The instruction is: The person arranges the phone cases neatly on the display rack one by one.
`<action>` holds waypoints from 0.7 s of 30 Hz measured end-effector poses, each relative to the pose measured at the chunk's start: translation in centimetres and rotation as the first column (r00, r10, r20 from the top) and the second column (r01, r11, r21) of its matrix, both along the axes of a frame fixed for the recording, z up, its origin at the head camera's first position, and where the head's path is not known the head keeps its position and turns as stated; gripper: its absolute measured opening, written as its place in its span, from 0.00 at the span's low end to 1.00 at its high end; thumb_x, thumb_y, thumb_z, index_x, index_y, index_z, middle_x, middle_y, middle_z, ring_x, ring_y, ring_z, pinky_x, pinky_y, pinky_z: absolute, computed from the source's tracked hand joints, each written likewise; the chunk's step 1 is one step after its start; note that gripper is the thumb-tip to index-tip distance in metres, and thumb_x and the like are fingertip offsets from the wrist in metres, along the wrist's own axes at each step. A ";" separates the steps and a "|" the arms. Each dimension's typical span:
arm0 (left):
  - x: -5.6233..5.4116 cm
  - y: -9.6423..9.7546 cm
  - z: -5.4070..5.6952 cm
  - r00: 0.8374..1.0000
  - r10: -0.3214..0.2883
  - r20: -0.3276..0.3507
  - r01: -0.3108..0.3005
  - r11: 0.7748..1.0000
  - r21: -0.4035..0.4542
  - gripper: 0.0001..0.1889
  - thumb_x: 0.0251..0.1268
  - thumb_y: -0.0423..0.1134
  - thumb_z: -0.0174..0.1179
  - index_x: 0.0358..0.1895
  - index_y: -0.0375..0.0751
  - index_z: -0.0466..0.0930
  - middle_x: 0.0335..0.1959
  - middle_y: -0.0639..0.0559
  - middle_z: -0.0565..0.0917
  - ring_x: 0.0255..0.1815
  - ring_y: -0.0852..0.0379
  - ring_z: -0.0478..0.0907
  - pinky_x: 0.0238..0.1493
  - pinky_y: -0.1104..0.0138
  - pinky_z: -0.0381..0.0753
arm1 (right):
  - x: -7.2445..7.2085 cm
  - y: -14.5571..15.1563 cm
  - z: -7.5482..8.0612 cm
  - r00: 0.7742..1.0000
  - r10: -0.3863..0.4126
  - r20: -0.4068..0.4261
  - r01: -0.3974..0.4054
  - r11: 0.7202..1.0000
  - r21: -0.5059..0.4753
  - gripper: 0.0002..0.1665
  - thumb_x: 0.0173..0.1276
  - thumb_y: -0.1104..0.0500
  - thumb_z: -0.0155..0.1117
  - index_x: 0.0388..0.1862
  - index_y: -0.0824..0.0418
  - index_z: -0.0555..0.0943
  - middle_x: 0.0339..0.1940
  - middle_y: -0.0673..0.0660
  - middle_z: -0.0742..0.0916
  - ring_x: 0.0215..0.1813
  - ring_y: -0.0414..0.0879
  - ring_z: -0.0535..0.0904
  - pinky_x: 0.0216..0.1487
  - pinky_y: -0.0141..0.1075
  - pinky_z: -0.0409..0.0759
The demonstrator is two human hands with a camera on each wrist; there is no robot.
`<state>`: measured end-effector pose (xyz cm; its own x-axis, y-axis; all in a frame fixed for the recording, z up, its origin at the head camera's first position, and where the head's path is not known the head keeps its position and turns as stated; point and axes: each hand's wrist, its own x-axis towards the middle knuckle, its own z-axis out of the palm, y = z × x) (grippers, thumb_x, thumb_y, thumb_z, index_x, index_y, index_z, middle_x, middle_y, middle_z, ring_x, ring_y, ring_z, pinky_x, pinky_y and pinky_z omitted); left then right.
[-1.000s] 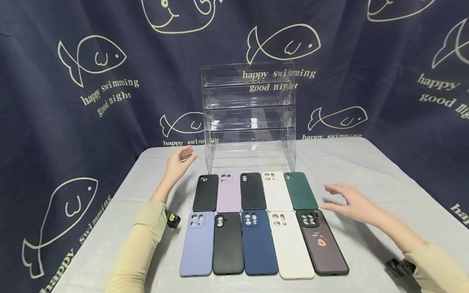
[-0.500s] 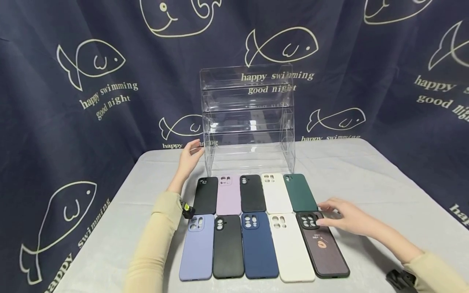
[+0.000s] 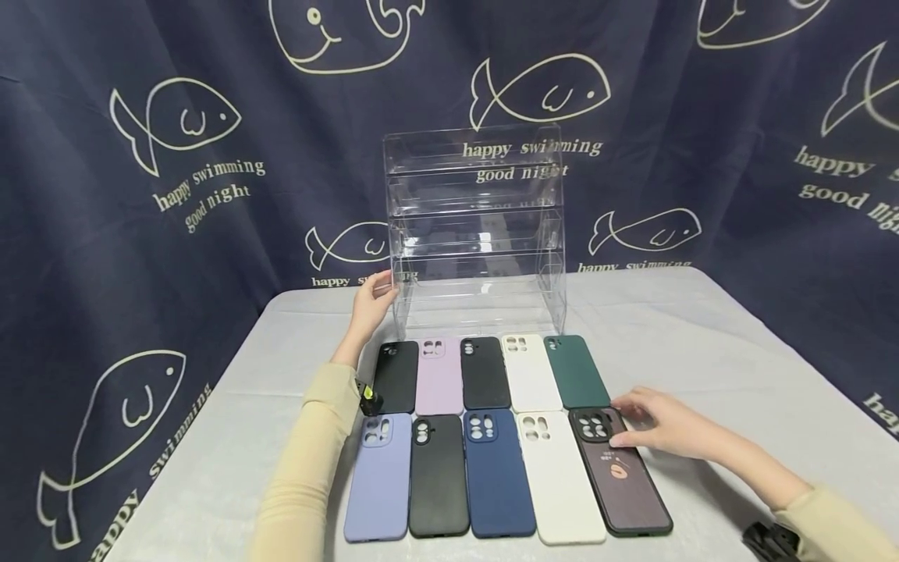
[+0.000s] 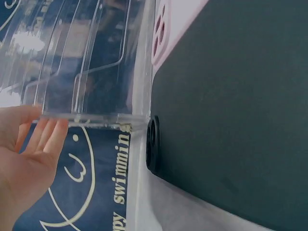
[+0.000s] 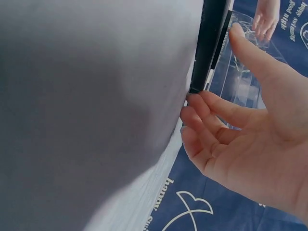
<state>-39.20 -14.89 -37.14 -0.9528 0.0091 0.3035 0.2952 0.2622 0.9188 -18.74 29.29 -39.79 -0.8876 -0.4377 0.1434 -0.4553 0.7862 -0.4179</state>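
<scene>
Now the left hand (image 3: 370, 300), fingers straight, touches the left front edge of the clear acrylic display rack (image 3: 474, 226) standing at the back of the table (image 3: 702, 343). Meanwhile the right hand (image 3: 663, 425) rests with relaxed, spread fingers at the top right edge of the dark patterned phone case (image 3: 621, 468), thumb beside its camera cutout. That case lies flat at the right end of the front row, just beside the white phone case (image 3: 558, 476) and below the dark green phone case (image 3: 576, 371).
</scene>
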 end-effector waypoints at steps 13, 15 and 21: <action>2.2 -0.1 1.9 0.998 -0.062 -0.001 0.062 0.997 -0.041 0.24 0.65 0.27 0.53 0.64 0.26 0.64 0.62 0.30 0.70 0.61 0.36 0.71 0.61 0.53 0.75 | 0.1 0.3 -0.3 0.998 0.067 0.003 -0.068 0.997 0.022 0.34 0.47 0.44 0.75 0.47 0.65 0.79 0.41 0.50 0.78 0.39 0.38 0.73 0.39 0.35 0.77; 2.2 -0.1 1.8 0.998 -0.059 -0.004 0.059 0.997 -0.043 0.24 0.65 0.27 0.53 0.64 0.26 0.64 0.62 0.30 0.70 0.61 0.36 0.71 0.61 0.53 0.75 | 0.2 0.2 -0.3 0.998 0.059 0.027 -0.059 0.998 0.026 0.36 0.47 0.44 0.75 0.49 0.66 0.79 0.40 0.50 0.77 0.40 0.38 0.71 0.38 0.33 0.76; 0.0 -0.6 0.0 0.999 -0.052 -0.015 0.052 0.999 -0.014 0.24 0.65 0.29 0.55 0.64 0.31 0.66 0.60 0.32 0.72 0.59 0.38 0.73 0.60 0.54 0.76 | 0.3 0.3 -0.6 0.997 0.024 0.068 -0.025 1.000 0.012 0.34 0.45 0.44 0.76 0.47 0.63 0.79 0.39 0.49 0.75 0.39 0.36 0.70 0.37 0.31 0.75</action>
<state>-39.22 -15.54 -37.13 -0.9461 0.0624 0.3177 0.3228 0.2586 0.9104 -18.41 29.60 -40.39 -0.8842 -0.4606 0.0773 -0.4452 0.7810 -0.4380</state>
